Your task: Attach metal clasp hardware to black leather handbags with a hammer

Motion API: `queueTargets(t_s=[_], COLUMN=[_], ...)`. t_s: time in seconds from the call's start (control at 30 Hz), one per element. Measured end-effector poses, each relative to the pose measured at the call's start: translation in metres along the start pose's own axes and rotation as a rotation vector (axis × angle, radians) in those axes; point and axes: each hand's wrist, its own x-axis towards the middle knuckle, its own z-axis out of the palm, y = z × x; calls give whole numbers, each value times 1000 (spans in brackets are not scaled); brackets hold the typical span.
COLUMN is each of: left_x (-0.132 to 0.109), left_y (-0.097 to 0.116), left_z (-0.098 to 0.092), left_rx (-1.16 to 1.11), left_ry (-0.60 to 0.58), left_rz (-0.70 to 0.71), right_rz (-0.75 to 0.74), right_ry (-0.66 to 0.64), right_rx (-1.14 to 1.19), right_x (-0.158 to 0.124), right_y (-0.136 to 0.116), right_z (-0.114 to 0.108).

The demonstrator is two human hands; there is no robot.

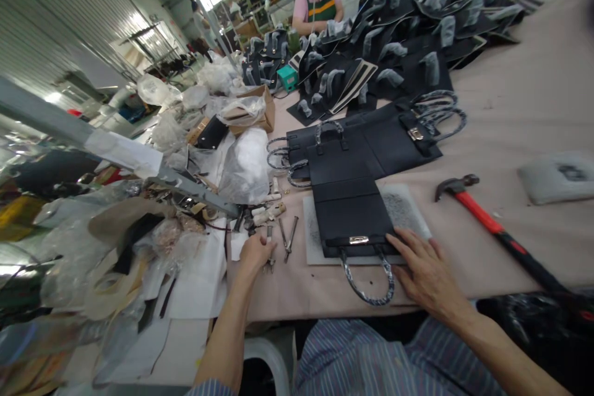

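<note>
A black leather bag panel point(346, 198) with a gold-coloured clasp point(359, 240) lies on a pale slab point(408, 210). Its wrapped handle point(369, 291) curves toward me. My right hand point(424, 266) rests at the panel's near right corner, fingers stretched out. Off to the left, my left hand point(256, 252) has its fingertips closed on a slim metal tool point(270, 234) lying on the table; they cover its middle. Two slim metal rods point(289, 240) lie in a V just right of that hand.
A red-handled hammer point(492, 226) lies at right, near a wrapped whitish block point(559, 176). More black bag pieces point(394, 142) lie behind the panel, with a large pile point(385, 43) farther back. A metal post point(185, 182) and plastic bags point(245, 164) crowd the left. A co-worker point(318, 3) is across the table.
</note>
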Motion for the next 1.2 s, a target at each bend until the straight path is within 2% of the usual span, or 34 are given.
queueTargets(t_s=[0.2, 0.3, 0.37, 0.47, 0.53, 0.6, 0.8, 0.9, 1.03, 1.2], left_x=[13, 10, 3, -10, -22, -35, -67, -75, -82, -88], left_y=[1, -4, -8, -6, 9, 34, 129, 165, 192, 199], left_z=[3, -1, -7, -15, -15, -8, 34, 52, 68, 81], left_rx=[-120, -238, -459, -1083, -1354, -1475, -1654, -1634, -1542, -1376], left_ry=[-84, -157, -195, -180, -178, -194, -192, -177, -123, -95], left_rz=[15, 20, 15, -17, -7, 30, 195, 286, 445, 584], right_rz=[49, 66, 77, 105, 121, 128, 121, 109, 111, 99], right_ry=[-51, -42, -22, 13, 25, 38, 31, -5, -38, -57], right_rx=[53, 97, 146, 218, 252, 285, 352, 349, 339, 329], right_x=[4, 5, 5, 4, 4, 4, 4, 3, 1, 2], right_y=[-5, -6, -5, -4, -3, -2, 6, 8, 10, 9], right_z=[-7, -10, -12, -13, -13, -13, -18, -21, -21, -25])
